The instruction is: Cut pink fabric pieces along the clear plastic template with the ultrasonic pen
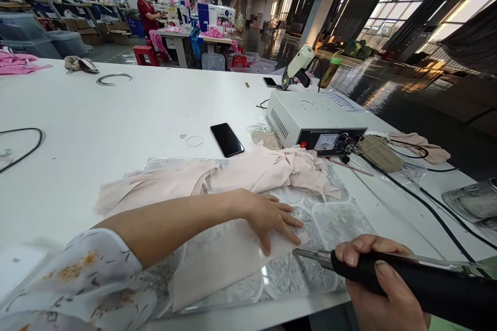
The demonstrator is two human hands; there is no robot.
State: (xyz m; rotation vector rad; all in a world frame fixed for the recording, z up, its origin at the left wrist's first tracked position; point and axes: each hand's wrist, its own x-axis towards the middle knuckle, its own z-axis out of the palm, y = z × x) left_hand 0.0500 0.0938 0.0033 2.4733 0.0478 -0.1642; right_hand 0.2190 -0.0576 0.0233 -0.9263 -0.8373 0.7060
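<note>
My left hand (272,217) lies flat with fingers spread, pressing a pale pink strip of fabric (217,264) onto a clear, scuffed plastic mat (337,222). In my right hand (388,279) is a black-handled corded tool (419,279), gripped with the fingers around its body. Its narrow metal tip points left and sits close to the strip's right end, just beside my left fingertips. Whether the tip touches the fabric, I cannot tell. Beyond my left hand a crumpled pile of pale pink fabric pieces (248,170) stretches across the mat.
A grey power box (310,114) with a dial and black cables stands at the back right. Near it are a black phone (227,139), thin rings (261,128) and a lamp-like device (301,62). A glass jar (473,201) is at the right edge. Two people work at sewing machines beyond.
</note>
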